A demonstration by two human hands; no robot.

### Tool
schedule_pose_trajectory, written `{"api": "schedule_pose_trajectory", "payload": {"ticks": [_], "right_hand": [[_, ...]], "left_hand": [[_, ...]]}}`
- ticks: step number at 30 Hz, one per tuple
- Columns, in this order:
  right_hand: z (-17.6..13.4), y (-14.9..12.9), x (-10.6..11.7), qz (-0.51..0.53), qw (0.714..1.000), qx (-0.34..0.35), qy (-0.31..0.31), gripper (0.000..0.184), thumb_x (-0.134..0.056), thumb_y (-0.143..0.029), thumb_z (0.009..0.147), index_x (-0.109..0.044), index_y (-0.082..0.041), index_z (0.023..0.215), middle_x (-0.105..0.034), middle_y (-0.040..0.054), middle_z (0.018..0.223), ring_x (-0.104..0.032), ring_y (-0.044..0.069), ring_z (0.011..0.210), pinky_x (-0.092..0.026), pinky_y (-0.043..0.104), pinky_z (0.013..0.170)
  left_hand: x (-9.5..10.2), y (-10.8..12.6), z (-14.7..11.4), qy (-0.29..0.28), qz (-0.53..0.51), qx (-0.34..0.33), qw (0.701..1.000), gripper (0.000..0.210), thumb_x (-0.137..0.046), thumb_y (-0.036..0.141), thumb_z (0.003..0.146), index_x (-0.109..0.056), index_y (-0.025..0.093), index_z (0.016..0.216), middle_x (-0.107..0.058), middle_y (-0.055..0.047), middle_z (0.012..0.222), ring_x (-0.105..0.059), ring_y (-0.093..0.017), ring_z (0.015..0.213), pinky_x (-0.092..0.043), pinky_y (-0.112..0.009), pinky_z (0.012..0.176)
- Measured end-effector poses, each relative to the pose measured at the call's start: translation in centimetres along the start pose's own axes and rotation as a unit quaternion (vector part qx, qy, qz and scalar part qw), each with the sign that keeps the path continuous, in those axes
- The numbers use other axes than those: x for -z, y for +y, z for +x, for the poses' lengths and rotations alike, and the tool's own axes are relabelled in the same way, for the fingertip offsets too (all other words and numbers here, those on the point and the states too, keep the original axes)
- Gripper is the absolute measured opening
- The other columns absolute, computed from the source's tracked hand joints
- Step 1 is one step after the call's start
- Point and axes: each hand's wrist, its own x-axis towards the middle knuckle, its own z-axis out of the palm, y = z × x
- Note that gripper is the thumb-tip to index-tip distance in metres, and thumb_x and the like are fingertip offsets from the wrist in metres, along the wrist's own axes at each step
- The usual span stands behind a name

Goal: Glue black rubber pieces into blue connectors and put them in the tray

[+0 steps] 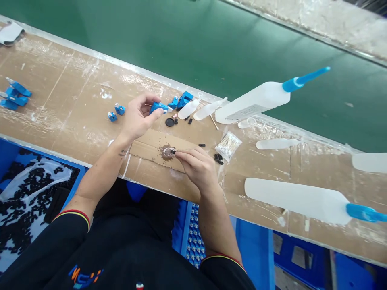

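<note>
My left hand [139, 117] grips a small blue plastic part [156, 107] with a whitish tip, raised over the bench. Between the fingertips of my right hand [200, 166] is a small black piece [173, 152], at the mouth of a little clear container [166, 152]. That container stands on a stained strip of cardboard [145, 147]; whether the piece touches it I cannot tell. Beyond my left hand lie more blue parts [185, 99], a round black cap [169, 122] and a few small black bits [190, 121].
Right of my hands are a bag of cotton swabs [228, 146], loose black pieces [218, 158] and white bottles with blue nozzles [256, 102]. Blue parts [14, 96] lie far left. A bin of black pieces [36, 189] is below the bench; a green surface [181, 48] runs behind it.
</note>
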Motion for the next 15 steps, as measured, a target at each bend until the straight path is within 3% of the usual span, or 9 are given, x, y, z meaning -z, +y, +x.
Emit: {"api": "schedule_pose_trajectory", "payload": {"ticks": [3, 6, 10, 15], "right_hand": [[1.7, -0.1, 0.8, 0.114, 0.984, -0.069, 0.122, 0.007, -0.072, -0.021, 0.088, -0.076, -0.026, 0.091, -0.075, 0.0030, 0.087, -0.069, 0.020, 0.078, -0.055, 0.036, 0.069], [4.2, 0.1, 0.9, 0.235, 0.935, -0.146, 0.220, 0.005, -0.078, -0.027, 0.083, -0.077, -0.026, 0.087, -0.073, 0.0017, 0.081, -0.067, 0.018, 0.072, -0.054, 0.033, 0.062], [6.4, 0.2, -0.2, 0.352, 0.894, -0.179, 0.212, 0.011, -0.084, -0.031, 0.076, -0.078, -0.025, 0.084, -0.073, 0.0003, 0.077, -0.066, 0.016, 0.068, -0.056, 0.030, 0.065], [6.3, 0.2, -1.4, 0.382, 0.887, -0.183, 0.185, 0.011, -0.084, -0.030, 0.076, -0.078, -0.025, 0.084, -0.073, 0.0003, 0.078, -0.067, 0.016, 0.071, -0.057, 0.031, 0.067]], "left_hand": [[-0.3, 0.8, -0.3, -0.034, 0.012, -0.016, 0.999, 0.025, -0.076, 0.027, 0.080, -0.066, 0.017, 0.101, -0.068, -0.003, 0.089, -0.065, -0.011, 0.079, -0.055, -0.023, 0.072], [-0.8, 1.9, -0.7, -0.093, 0.018, -0.043, 0.995, 0.032, -0.077, 0.029, 0.080, -0.066, 0.017, 0.107, -0.070, -0.004, 0.092, -0.066, -0.011, 0.080, -0.054, -0.022, 0.074], [-1.3, 2.5, -1.3, -0.161, -0.005, -0.066, 0.985, 0.040, -0.077, 0.026, 0.083, -0.062, 0.017, 0.119, -0.070, -0.006, 0.098, -0.068, -0.013, 0.088, -0.056, -0.024, 0.082], [-1.3, 2.5, -1.5, -0.187, -0.015, -0.044, 0.981, 0.041, -0.077, 0.026, 0.083, -0.063, 0.017, 0.120, -0.070, -0.008, 0.106, -0.069, -0.015, 0.096, -0.057, -0.028, 0.088]]}}
